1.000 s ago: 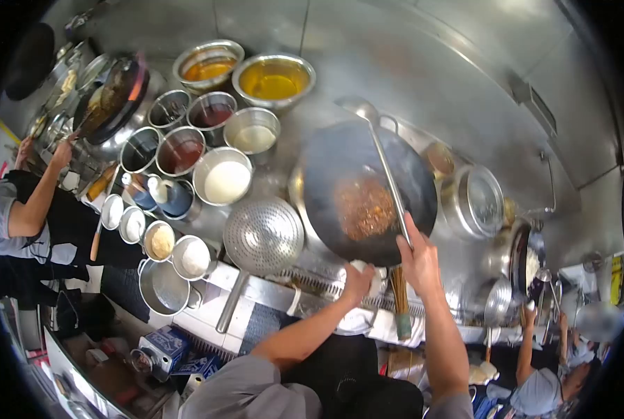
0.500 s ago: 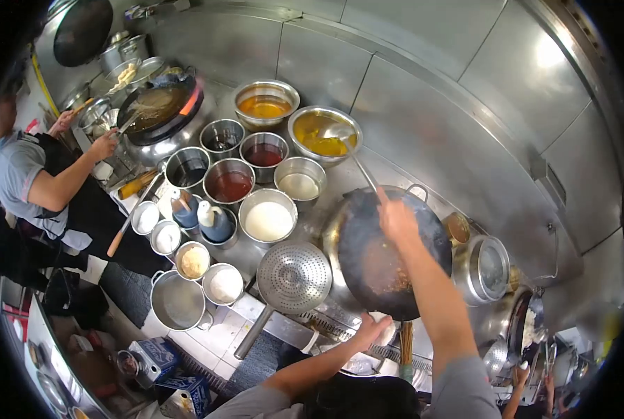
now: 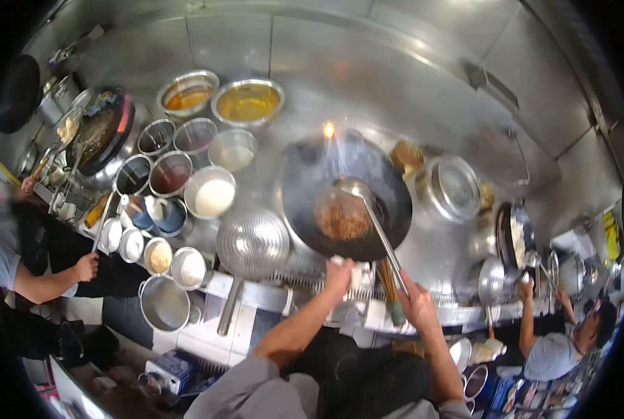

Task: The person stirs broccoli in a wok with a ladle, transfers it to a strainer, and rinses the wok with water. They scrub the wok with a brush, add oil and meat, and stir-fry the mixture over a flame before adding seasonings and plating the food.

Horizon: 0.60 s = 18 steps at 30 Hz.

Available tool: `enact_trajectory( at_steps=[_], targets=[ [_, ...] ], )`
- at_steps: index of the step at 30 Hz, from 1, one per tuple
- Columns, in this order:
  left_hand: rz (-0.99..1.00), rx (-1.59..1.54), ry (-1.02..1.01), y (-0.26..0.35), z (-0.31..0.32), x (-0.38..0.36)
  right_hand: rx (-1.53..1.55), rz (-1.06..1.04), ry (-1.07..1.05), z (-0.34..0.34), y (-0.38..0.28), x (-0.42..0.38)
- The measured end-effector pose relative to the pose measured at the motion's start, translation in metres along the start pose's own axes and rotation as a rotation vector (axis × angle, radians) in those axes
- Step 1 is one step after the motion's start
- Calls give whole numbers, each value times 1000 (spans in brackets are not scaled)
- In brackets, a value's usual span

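My right hand (image 3: 418,306) is wrapped round the long handle of a ladle (image 3: 378,227). The ladle's bowl is inside the black wok (image 3: 389,174), just above a heap of brown, finely chopped food (image 3: 343,215). At the wok's near rim, my left hand (image 3: 338,278) grips a folded white cloth (image 3: 359,272); whether the cloth covers a handle is hidden. Smoke rises in the wok, and a small flame (image 3: 329,130) shows at its far edge. To the left lies a perforated strainer (image 3: 252,244) with a long handle.
Sauce and powder containers stand left, including a pot of white liquid (image 3: 214,195) and a bowl of yellow oil (image 3: 248,105). A bamboo brush (image 3: 390,293) is beside the wok. One co-worker's hand (image 3: 86,267) holds a long-handled tool at left; another person (image 3: 556,353) works at right.
My right hand has come back toward me, bringing the ladle from the yellow oil bowl into the wok. The view has turned right. A flame has appeared at the wok's far side.
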<state>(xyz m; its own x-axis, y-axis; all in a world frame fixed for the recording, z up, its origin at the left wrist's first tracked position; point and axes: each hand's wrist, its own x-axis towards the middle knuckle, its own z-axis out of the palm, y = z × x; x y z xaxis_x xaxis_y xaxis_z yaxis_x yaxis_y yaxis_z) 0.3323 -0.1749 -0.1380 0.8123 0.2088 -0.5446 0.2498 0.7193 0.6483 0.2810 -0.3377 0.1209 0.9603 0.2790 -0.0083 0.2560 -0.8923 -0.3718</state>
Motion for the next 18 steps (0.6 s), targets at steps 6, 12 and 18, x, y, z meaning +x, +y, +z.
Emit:
enact_trajectory(
  at_steps=[6,12,18],
  targets=[
    [-86,-63,-119,90,15,-84,266,-107,-174,-46,19,-46],
    [-193,-83,-133,116,38,-133,278,135,-594,-143,38,-68],
    [-15,38,-91,73,21,-104,192,-256,-190,-18,87,-29]
  ],
)
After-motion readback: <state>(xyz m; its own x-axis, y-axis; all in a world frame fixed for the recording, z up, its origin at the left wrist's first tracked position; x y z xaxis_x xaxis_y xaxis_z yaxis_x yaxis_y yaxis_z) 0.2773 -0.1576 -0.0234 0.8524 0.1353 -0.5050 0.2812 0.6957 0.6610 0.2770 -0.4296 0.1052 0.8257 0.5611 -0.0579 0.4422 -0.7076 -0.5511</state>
